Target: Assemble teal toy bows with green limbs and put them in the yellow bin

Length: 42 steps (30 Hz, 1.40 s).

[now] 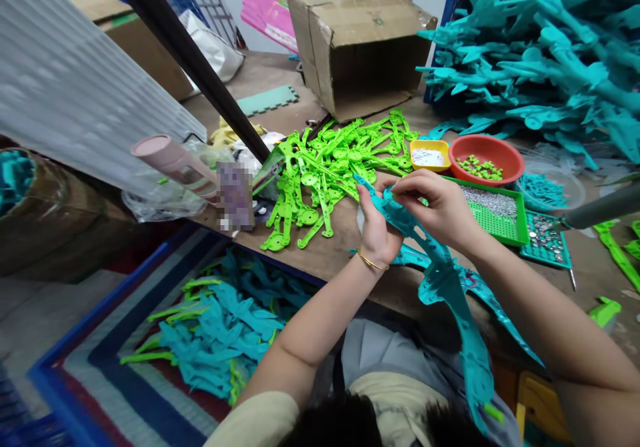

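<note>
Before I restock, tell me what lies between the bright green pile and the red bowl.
In the head view, a yellow dish holding small white pieces lies between them.

Looks out from the wearer's head, forward and steeply down — low enough to catch the pale yellow cloth shirt point(397, 390) along the bottom edge. Sits close behind the bare left hand point(377, 232) and bare right hand point(440, 204), placing both just right of centre. Faces across the brown flat worktop point(313, 255) to the open brown cardboard box point(357, 24) farther off, near the top. Peers from above into the blue-rimmed, striped-walled bin point(107, 350) at lower left — and cuts off the heap of turquoise plastic parts point(535, 67) at upper right.
</note>
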Each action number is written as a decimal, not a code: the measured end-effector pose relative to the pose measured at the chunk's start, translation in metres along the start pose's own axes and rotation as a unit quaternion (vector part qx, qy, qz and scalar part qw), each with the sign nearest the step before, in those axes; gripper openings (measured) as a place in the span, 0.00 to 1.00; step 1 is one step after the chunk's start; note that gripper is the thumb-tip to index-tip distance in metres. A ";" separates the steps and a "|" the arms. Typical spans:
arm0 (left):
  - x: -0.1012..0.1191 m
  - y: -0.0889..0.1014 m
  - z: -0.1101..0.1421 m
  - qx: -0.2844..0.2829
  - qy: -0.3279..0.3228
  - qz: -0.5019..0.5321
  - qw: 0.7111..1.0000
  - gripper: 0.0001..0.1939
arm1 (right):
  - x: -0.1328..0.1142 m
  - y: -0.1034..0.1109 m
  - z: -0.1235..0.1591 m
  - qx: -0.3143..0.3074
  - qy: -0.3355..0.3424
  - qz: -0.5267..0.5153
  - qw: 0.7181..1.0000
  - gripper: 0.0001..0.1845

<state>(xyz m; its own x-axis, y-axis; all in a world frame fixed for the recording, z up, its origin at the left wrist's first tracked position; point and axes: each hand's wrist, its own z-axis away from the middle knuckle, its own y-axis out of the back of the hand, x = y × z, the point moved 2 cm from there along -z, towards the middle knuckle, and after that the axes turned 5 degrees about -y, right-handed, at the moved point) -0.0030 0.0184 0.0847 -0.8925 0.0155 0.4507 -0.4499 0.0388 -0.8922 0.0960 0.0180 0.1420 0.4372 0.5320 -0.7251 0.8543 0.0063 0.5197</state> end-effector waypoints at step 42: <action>-0.041 -0.013 -0.008 -0.168 0.195 -0.246 0.934 0.32 | 0.056 0.042 0.053 0.134 -0.321 -0.187 0.919 0.32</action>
<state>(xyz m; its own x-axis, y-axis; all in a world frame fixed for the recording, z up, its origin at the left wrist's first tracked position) 0.0403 0.0257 0.0782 -0.4709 0.2746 0.8384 -0.7095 0.4470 -0.5448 0.1714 0.0036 0.0991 0.1010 -0.0745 -0.9921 0.9794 -0.1678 0.1123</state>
